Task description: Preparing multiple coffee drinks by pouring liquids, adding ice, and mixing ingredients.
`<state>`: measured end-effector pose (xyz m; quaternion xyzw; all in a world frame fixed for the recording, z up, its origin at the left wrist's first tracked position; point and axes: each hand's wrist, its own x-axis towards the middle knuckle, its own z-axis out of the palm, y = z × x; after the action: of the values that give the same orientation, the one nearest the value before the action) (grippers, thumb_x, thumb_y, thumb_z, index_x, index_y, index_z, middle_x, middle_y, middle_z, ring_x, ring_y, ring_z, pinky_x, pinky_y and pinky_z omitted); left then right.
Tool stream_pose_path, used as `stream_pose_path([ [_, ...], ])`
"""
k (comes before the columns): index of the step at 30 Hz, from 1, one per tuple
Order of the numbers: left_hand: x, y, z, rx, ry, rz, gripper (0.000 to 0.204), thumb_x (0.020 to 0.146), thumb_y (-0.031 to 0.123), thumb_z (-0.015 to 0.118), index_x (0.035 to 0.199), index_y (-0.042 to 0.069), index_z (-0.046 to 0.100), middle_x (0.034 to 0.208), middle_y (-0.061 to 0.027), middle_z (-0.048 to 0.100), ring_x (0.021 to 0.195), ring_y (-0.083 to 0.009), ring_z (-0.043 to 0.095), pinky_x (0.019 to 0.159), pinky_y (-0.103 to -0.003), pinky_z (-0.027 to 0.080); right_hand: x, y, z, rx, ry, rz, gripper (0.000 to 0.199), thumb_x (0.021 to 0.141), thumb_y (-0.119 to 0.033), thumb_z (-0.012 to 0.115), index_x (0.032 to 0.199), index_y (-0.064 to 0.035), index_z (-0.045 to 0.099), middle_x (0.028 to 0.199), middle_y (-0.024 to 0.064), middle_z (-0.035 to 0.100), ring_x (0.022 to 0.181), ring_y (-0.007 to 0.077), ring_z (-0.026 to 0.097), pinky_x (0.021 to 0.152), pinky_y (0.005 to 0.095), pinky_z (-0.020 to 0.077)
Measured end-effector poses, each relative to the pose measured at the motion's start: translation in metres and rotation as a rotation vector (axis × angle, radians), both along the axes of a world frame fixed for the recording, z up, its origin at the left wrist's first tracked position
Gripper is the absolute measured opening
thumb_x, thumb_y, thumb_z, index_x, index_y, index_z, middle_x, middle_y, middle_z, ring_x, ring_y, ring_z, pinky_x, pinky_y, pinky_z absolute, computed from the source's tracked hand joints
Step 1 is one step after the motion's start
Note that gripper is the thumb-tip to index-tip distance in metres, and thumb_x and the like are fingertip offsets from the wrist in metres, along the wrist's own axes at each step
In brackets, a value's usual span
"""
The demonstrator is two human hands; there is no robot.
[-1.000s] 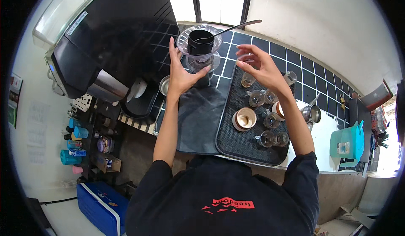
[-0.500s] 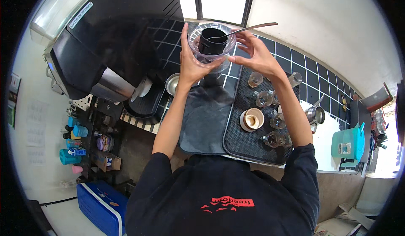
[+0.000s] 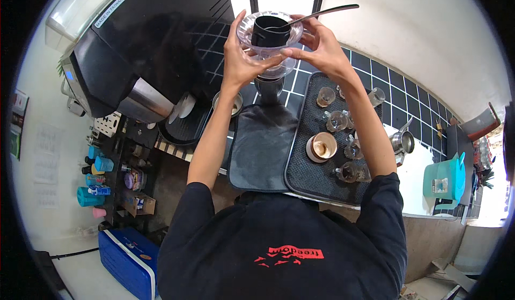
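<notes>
Up at the far side of the counter, a clear ribbed coffee dripper is between my two hands. Around its left side wrap the fingers of my left hand, while my right hand grips the right side with thumb and fingers. A black cup sits inside the dripper, and a long-handled metal spoon leans out of it toward the right. Just below the dripper's base shows a dark, shiny vessel; whether they touch I cannot tell. A black mat lies nearer to me.
To the right, a black tray carries several small glass mugs and a brown-stained white cup. Beyond stand a steel kettle and a teal pitcher. A large black machine and a metal bowl are at left.
Both hands have raised the dripper, with the black cup and spoon in it, slightly away from me. More of the dark vessel beneath now shows.
</notes>
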<state>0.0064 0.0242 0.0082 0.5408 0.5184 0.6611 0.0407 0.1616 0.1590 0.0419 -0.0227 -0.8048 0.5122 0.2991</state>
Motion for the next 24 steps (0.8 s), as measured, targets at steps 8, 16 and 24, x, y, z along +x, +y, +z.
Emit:
stream_pose_path([
  [8,-0.007,0.005,0.022,0.014,0.068,0.005,0.106,0.062,0.010,0.090,0.146,0.001,0.025,0.124,-0.0252,0.056,0.110,-0.0328,0.062,0.092,-0.044,0.057,-0.004,0.005,0.018,0.047,0.043,-0.006,0.083,0.072,-0.023,0.086,0.138,0.0024,0.041,0.130,0.0196,0.053,0.117,0.0300,0.057,0.094,0.0408,0.0548],
  [16,-0.004,0.003,0.025,0.024,0.087,0.000,0.106,0.062,0.008,0.089,0.146,0.001,0.025,0.124,-0.0257,0.056,0.110,-0.0324,0.062,0.092,-0.044,0.057,-0.003,0.004,0.019,0.029,0.046,-0.001,0.084,0.072,-0.026,0.086,0.137,0.0020,0.042,0.129,0.0195,0.054,0.115,0.0287,0.058,0.093,0.0390,0.0551],
  [24,0.003,-0.001,0.000,-0.052,-0.033,-0.010,0.109,0.059,0.009,0.091,0.145,0.001,0.025,0.126,-0.0225,0.056,0.112,-0.0306,0.061,0.093,-0.043,0.056,0.005,0.006,0.004,0.016,-0.056,-0.069,0.079,0.077,-0.033,0.082,0.137,0.0013,0.044,0.128,0.0179,0.054,0.119,0.0286,0.054,0.098,0.0407,0.0489],
])
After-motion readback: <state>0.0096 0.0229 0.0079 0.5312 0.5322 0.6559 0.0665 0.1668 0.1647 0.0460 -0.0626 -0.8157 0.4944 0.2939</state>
